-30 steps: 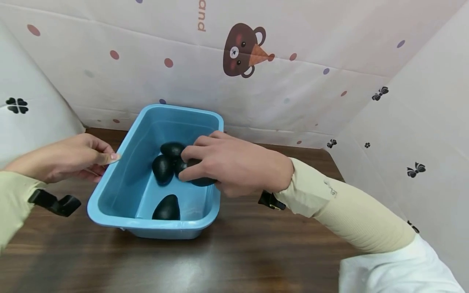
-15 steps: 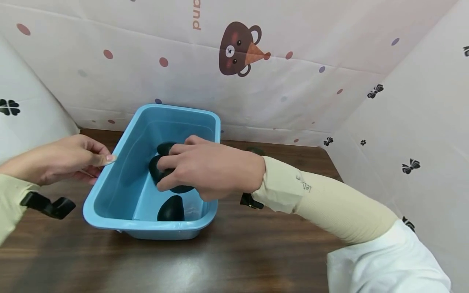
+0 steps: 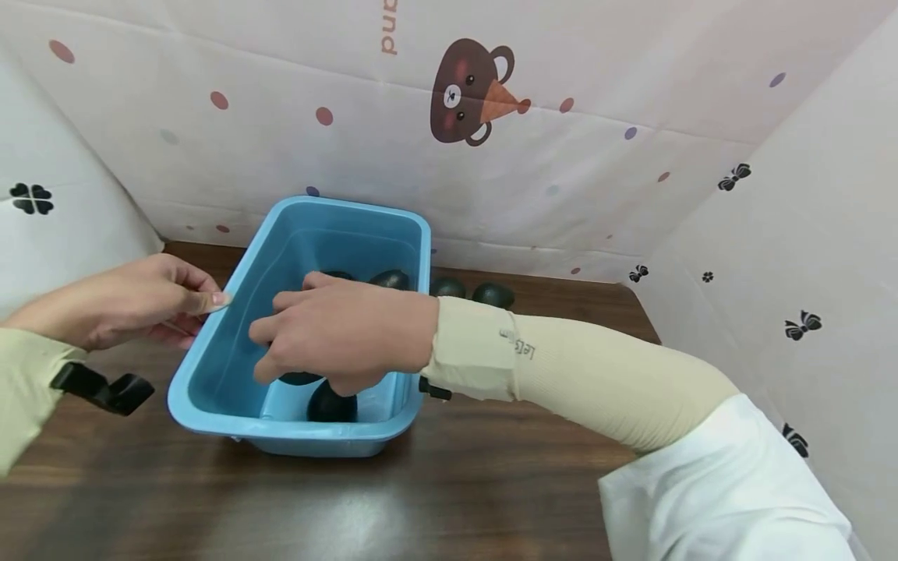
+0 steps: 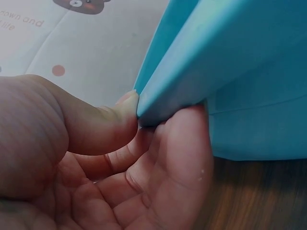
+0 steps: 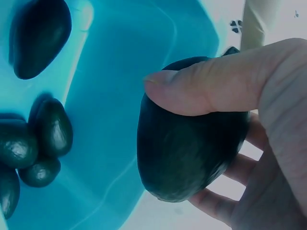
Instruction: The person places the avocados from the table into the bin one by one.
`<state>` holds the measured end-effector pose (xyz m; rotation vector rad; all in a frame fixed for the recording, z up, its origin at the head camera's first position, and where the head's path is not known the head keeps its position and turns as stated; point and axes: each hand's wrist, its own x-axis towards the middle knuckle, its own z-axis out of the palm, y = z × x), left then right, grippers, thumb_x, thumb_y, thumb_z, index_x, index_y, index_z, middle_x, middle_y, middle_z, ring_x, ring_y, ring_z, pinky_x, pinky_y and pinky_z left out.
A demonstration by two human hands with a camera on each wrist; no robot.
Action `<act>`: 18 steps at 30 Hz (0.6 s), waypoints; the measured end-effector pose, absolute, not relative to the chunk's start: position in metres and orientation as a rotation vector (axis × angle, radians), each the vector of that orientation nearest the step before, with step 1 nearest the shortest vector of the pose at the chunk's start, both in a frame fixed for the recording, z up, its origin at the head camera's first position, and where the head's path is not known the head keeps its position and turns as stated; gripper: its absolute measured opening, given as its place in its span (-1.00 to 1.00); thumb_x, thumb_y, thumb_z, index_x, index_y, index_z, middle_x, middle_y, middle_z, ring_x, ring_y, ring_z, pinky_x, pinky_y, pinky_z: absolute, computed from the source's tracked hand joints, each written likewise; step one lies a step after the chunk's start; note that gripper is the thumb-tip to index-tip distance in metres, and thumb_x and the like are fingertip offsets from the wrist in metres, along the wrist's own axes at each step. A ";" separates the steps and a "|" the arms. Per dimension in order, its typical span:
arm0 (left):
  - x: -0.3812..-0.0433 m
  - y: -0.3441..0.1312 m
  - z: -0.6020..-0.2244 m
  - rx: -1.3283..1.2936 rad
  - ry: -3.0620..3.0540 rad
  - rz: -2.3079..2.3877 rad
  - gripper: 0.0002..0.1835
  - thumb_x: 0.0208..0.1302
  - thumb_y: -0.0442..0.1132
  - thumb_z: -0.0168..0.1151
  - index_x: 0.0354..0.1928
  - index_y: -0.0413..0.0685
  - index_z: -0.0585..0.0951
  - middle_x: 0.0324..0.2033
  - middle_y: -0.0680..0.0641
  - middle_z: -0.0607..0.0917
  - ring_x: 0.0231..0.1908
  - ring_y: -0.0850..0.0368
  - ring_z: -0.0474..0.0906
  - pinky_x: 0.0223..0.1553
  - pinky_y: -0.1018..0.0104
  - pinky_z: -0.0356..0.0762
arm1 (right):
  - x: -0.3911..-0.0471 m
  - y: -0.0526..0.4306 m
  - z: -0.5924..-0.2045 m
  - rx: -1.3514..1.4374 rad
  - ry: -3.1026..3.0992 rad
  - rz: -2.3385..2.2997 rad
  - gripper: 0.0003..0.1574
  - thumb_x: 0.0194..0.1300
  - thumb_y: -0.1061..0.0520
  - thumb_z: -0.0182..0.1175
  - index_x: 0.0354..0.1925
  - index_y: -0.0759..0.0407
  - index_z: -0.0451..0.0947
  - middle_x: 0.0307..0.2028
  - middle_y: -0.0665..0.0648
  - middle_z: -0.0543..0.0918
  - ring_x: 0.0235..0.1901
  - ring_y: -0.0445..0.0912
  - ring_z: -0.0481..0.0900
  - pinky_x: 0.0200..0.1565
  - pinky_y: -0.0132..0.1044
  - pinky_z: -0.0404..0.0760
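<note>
My left hand [image 3: 140, 304] pinches the left rim of a blue plastic tub [image 3: 298, 428]. In the left wrist view its thumb [image 4: 105, 124] lies on one side of the rim, with curled fingers beneath. My right hand [image 3: 344, 331] is over the tub and grips a dark green avocado [image 5: 187, 153]. The right wrist view shows the thumb [image 5: 206, 91] across the avocado and fingers round its far side. Several more avocados lie inside the tub, among them one near the front [image 3: 332, 403] and one toward the back [image 3: 389, 279]. The hand hides part of the tub's inside.
Two avocados, one close to the tub [image 3: 447, 287] and another farther right [image 3: 493, 294], rest on the dark wooden table [image 3: 491, 483]. Behind stands a white wall covering [image 3: 351, 156] with dots and a bear print. White panels rise at both sides.
My right hand has moved left across the tub with the avocado. Two avocados on the table beyond my right forearm have come into view. My left hand stays on the rim.
</note>
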<state>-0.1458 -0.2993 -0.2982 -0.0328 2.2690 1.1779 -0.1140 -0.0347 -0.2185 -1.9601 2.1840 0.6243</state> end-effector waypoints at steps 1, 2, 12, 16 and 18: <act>-0.146 -0.299 -0.297 -0.028 2.265 1.178 -0.61 0.41 -0.07 0.10 -0.02 -0.32 0.52 -0.37 -0.08 0.71 -0.32 -0.01 0.70 -0.22 0.08 0.72 | -0.114 -0.038 -0.220 -1.956 2.172 0.635 -0.40 0.30 -0.10 0.19 0.29 -0.37 0.35 0.20 -0.09 0.47 0.11 -0.11 0.40 0.03 -0.19 0.43; -0.147 -0.298 -0.297 -0.034 2.261 1.176 -0.62 0.41 -0.08 0.10 -0.03 -0.31 0.52 -0.37 -0.08 0.71 -0.33 0.00 0.70 -0.23 0.08 0.72 | -0.113 -0.040 -0.221 -1.949 2.162 0.643 -0.40 0.31 -0.10 0.18 0.30 -0.38 0.35 0.21 -0.09 0.46 0.14 -0.11 0.39 0.05 -0.18 0.43; -0.146 -0.301 -0.294 -0.013 2.254 1.153 -0.65 0.43 -0.11 0.08 -0.03 -0.31 0.54 -0.38 -0.06 0.71 -0.33 0.03 0.68 -0.23 0.12 0.72 | -0.110 -0.064 -0.231 -1.938 2.125 0.674 -0.34 0.33 -0.12 0.14 0.36 -0.31 0.26 0.27 -0.11 0.42 0.23 -0.16 0.36 0.14 -0.22 0.41; -0.148 -0.300 -0.296 -0.027 2.239 1.166 -0.62 0.41 -0.08 0.10 -0.02 -0.30 0.52 -0.36 -0.08 0.71 -0.32 0.01 0.69 -0.21 0.11 0.72 | -0.110 -0.071 -0.235 -1.916 2.116 0.663 -0.29 0.34 -0.12 0.13 0.40 -0.25 0.19 0.32 -0.12 0.39 0.27 -0.17 0.35 0.21 -0.25 0.40; -0.148 -0.300 -0.296 -0.033 2.239 1.169 -0.63 0.42 -0.09 0.09 -0.02 -0.30 0.52 -0.35 -0.09 0.71 -0.32 0.01 0.70 -0.21 0.11 0.72 | -0.110 -0.073 -0.236 -1.907 2.099 0.635 -0.26 0.33 -0.12 0.14 0.42 -0.22 0.17 0.33 -0.12 0.38 0.27 -0.18 0.35 0.29 -0.28 0.38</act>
